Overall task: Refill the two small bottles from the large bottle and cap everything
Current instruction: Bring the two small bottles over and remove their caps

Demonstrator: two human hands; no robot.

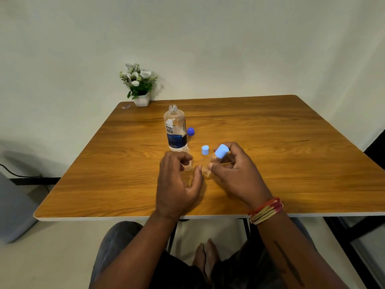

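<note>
Bare table (291, 163) lies right; large bottle (175, 128) and caps (205, 150) crowd the middle.

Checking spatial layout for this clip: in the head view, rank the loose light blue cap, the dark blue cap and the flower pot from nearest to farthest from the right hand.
From the right hand:
1. Light blue cap, on the table just left of the hand's fingers.
2. Dark blue cap, farther back, right of the large bottle.
3. Flower pot, at the table's far left corner.
</note>
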